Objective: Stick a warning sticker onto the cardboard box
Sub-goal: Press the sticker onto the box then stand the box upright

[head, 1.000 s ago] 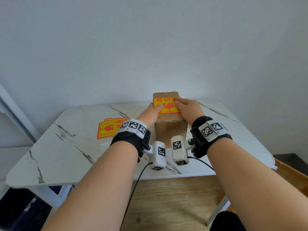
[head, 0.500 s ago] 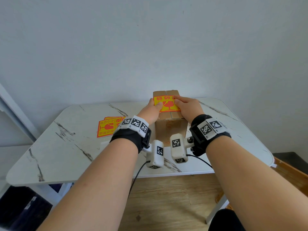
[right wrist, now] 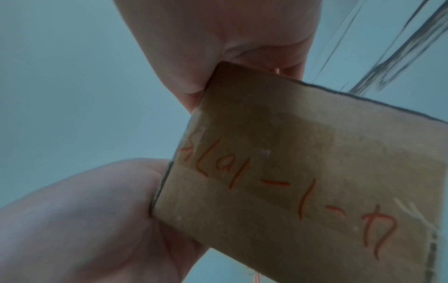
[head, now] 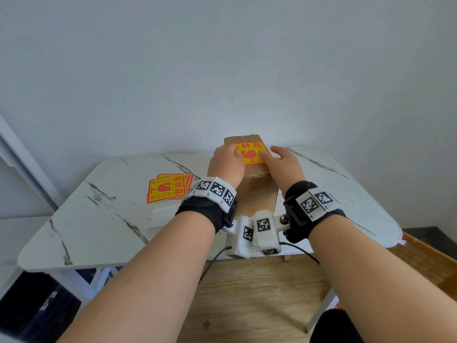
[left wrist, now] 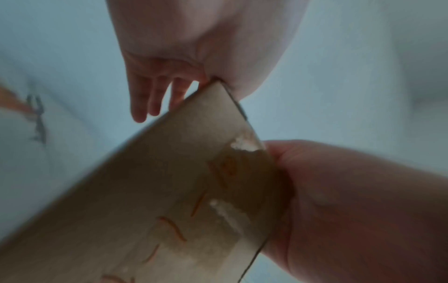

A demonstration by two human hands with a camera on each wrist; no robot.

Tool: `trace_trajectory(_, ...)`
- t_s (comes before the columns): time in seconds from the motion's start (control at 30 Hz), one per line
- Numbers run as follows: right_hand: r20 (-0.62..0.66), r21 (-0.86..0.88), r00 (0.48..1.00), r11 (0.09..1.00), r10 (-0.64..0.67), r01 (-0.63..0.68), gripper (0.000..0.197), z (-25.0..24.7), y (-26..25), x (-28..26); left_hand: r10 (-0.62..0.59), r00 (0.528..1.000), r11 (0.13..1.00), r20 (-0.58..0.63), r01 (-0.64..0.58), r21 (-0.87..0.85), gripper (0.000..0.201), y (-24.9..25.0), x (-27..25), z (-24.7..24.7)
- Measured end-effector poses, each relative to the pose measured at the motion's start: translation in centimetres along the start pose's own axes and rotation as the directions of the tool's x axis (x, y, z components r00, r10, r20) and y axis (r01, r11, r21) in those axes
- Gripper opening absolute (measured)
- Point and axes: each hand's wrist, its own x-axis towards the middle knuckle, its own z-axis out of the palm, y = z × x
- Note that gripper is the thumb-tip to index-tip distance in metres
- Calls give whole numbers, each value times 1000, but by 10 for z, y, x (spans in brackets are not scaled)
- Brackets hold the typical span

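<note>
**Warning sticker lying on box top, both hands at its edges**

Warning sticker (head: 251, 153), yellow with orange border and red broken-glass symbol, is lying flat on the top face of the cardboard box (head: 257, 194), just above centre of the head view. Box is standing upright on the marble-pattern table (head: 103, 219), near the far edge by the grey wall (head: 222, 58).

Left hand (head: 226, 163) is resting on the box's left top edge; fingertips are touching the sticker's left border. In the left wrist view the fingers (left wrist: 145, 95) are hanging fairly straight and spread down beside the box's left side, thumb area bearing on the top corner. Nothing is being pinched.

Right hand (head: 284, 164) is lying on the box's right top edge, fingers extended and together, tips touching the sticker's right border. Right wrist view is showing the palm against the top corner of the box (right wrist: 303, 172); red handwritten marks are showing on that brown front face. Cannot tell how hard either hand is pressing.

Stack of spare stickers (head: 168, 188) is lying on the table at centre left of the frame, well apart from the box. Both wrists are wearing black bands with white marker blocks (head: 214, 190).
</note>
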Motion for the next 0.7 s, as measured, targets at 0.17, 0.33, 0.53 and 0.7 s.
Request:
trace_trajectory(0.17, 15, 61, 1000, 998, -23, 22, 11, 2, 6, -1, -18, 992, 995, 122, 29, -92, 58, -5, -3, 4)
trace_trajectory(0.33, 0, 62, 1000, 998, 10, -10, 34, 2, 11, 6, -24, 991, 990, 130, 42, -135, 70, -7, -2, 1)
trace_trajectory(0.53, -28, 5, 999, 999, 35, -35, 38, 4, 15, 10, -4, 977, 991, 214, 32, -130, 70, -7, -5, -4)
trace_trajectory(0.7, -2, -97, 1000, 995, 4, -4, 38, 1, 13, 10, -121, 973, 979, 194, 149, -136, 52, -9, -1, -5)
